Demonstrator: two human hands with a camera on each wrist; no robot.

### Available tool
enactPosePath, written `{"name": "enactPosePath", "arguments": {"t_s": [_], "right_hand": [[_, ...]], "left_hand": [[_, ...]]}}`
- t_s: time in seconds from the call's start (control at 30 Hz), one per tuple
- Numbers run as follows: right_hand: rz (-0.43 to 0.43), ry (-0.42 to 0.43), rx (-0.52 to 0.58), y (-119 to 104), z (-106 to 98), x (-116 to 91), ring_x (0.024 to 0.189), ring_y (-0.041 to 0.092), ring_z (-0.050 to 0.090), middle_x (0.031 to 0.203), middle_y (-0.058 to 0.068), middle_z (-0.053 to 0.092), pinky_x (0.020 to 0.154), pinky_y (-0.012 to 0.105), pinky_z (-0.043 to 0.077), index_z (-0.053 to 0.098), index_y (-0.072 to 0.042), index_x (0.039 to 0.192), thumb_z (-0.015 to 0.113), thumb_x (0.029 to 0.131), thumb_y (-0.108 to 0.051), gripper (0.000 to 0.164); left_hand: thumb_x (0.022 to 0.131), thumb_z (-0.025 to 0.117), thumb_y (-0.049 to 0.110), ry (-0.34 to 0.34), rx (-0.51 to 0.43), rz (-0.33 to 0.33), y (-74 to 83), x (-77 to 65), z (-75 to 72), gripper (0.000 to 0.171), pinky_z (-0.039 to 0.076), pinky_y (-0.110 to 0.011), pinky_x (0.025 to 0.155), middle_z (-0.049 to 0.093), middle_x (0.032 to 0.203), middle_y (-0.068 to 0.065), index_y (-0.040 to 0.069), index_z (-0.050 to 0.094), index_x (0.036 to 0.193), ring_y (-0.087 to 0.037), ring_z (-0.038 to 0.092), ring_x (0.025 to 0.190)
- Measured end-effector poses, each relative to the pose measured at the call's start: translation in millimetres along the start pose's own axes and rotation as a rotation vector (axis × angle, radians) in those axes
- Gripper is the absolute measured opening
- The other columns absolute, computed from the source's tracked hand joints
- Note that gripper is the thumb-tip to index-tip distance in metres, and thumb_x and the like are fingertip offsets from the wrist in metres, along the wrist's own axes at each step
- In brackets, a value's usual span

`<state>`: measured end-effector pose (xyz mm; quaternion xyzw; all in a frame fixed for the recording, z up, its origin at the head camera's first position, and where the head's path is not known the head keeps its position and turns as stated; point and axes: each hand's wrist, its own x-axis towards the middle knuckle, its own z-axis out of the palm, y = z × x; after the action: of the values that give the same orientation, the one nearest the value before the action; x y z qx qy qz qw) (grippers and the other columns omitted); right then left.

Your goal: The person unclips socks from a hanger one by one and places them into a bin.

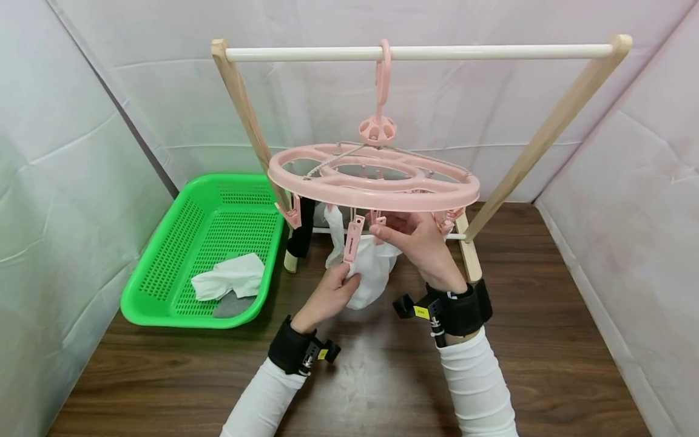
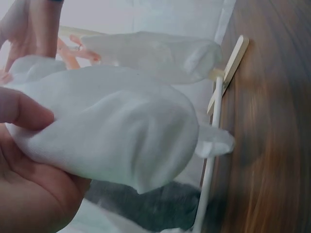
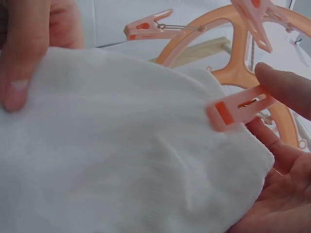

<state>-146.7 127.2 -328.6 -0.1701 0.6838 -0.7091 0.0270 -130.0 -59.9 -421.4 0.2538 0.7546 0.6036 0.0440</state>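
A white sock [image 1: 371, 282] hangs below a round pink clip hanger [image 1: 377, 197]. My left hand [image 1: 330, 291] pinches the sock between thumb and fingers, as the left wrist view [image 2: 116, 121] also shows. With thumb and fingers, my right hand [image 1: 426, 249] squeezes a pink clothespin [image 3: 240, 108] whose nose lies over the sock's edge. Part of the right hand's fingers is hidden behind the sock in the right wrist view. Another pink clip [image 1: 354, 240] dangles just above the left thumb.
The hanger hooks over a white rod [image 1: 306, 54] on a wooden stand [image 1: 546, 133]. A black sock [image 1: 300, 233] and other white cloth hang around the ring. To the left, a green basket [image 1: 136, 291] contains a white cloth [image 1: 232, 276] and a grey cloth [image 1: 233, 304].
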Motion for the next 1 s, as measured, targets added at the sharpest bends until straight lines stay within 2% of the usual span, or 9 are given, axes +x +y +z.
{"name": "enactPosePath", "arguments": {"t_s": [0.07, 0.17, 0.3, 0.47, 0.67, 0.77, 0.83, 0.9, 1.0], "right_hand": [[-0.004, 0.025, 0.011, 1, 1, 0, 0.082, 0.022, 0.063, 0.105, 0.012, 0.063, 0.074, 0.031, 0.05, 0.057, 0.001, 0.119, 0.068, 0.088, -0.005, 0.033], [-0.017, 0.051, 0.006, 3, 2, 0, 0.08, 0.022, 0.063, 0.102, 0.01, 0.064, 0.073, 0.031, 0.049, 0.058, -0.002, 0.116, 0.069, 0.087, -0.004, 0.031], [-0.032, 0.06, 0.018, 5, 2, 0, 0.077, 0.022, 0.062, 0.097, 0.009, 0.064, 0.073, 0.032, 0.049, 0.061, -0.005, 0.112, 0.07, 0.086, -0.003, 0.027], [-0.036, 0.018, 0.088, 6, 2, 2, 0.083, 0.02, 0.062, 0.099, 0.008, 0.065, 0.072, 0.032, 0.052, 0.057, -0.004, 0.116, 0.071, 0.086, -0.001, 0.034], [-0.099, 0.001, 0.111, 7, 0, 5, 0.074, 0.021, 0.063, 0.097, 0.01, 0.067, 0.069, 0.032, 0.051, 0.059, -0.002, 0.116, 0.071, 0.084, 0.004, 0.035], [-0.139, 0.011, 0.148, 8, 0, 6, 0.068, 0.022, 0.062, 0.089, 0.01, 0.067, 0.068, 0.032, 0.05, 0.06, 0.001, 0.113, 0.07, 0.084, 0.006, 0.031], [-0.155, 0.023, 0.184, 9, -1, 6, 0.068, 0.022, 0.062, 0.089, 0.01, 0.067, 0.067, 0.032, 0.05, 0.056, -0.001, 0.117, 0.069, 0.084, 0.008, 0.037], [-0.151, 0.041, 0.211, 9, -1, 5, 0.07, 0.02, 0.062, 0.09, 0.009, 0.066, 0.066, 0.032, 0.051, 0.053, -0.002, 0.12, 0.068, 0.084, 0.01, 0.041], [-0.115, 0.07, 0.222, 9, -2, 3, 0.084, 0.019, 0.063, 0.104, 0.007, 0.065, 0.071, 0.031, 0.053, 0.05, -0.006, 0.125, 0.066, 0.084, 0.011, 0.047]], "left_hand": [[0.098, 0.045, -0.003, 0.005, -0.022, -0.004, -0.9, 0.9, 6.2, 0.016, 0.031, -0.025, 0.053, 0.034, 0.059, 0.004, -0.006, 0.051, 0.083, -0.008, 0.032, 0.049], [0.097, 0.045, -0.004, 0.026, -0.045, 0.012, -4.3, 2.0, 14.7, 0.014, 0.037, -0.024, 0.057, 0.044, 0.063, -0.002, -0.011, 0.054, 0.09, -0.01, 0.042, 0.055], [0.097, 0.044, -0.007, 0.063, -0.088, 0.053, -8.8, 2.5, 25.3, 0.019, 0.045, -0.027, 0.07, 0.06, 0.087, -0.019, -0.013, 0.058, 0.108, -0.02, 0.057, 0.078], [0.1, 0.04, -0.005, 0.095, -0.181, 0.035, -12.0, -0.7, 36.6, 0.026, 0.049, -0.033, 0.079, 0.059, 0.112, -0.027, -0.014, 0.054, 0.119, -0.03, 0.059, 0.096], [0.101, 0.04, -0.003, 0.111, -0.25, -0.025, -15.1, -5.2, 43.3, 0.024, 0.048, -0.03, 0.079, 0.06, 0.109, -0.025, -0.013, 0.057, 0.115, -0.024, 0.059, 0.093], [0.1, 0.041, -0.002, 0.088, -0.255, -0.06, -15.9, -8.4, 44.5, 0.025, 0.048, -0.029, 0.08, 0.06, 0.111, -0.025, -0.014, 0.057, 0.115, -0.022, 0.058, 0.095], [0.1, 0.042, -0.001, 0.059, -0.25, -0.08, -16.6, -11.4, 45.3, 0.027, 0.048, -0.03, 0.082, 0.059, 0.115, -0.027, -0.014, 0.056, 0.119, -0.023, 0.058, 0.098], [0.1, 0.042, -0.001, 0.034, -0.245, -0.096, -18.4, -14.9, 46.4, 0.029, 0.047, -0.031, 0.084, 0.058, 0.119, -0.028, -0.015, 0.054, 0.122, -0.024, 0.057, 0.102], [0.099, 0.042, -0.002, 0.033, -0.233, -0.113, -21.0, -19.5, 47.9, 0.027, 0.047, -0.03, 0.084, 0.059, 0.116, -0.027, -0.015, 0.056, 0.119, -0.022, 0.057, 0.101]]}}
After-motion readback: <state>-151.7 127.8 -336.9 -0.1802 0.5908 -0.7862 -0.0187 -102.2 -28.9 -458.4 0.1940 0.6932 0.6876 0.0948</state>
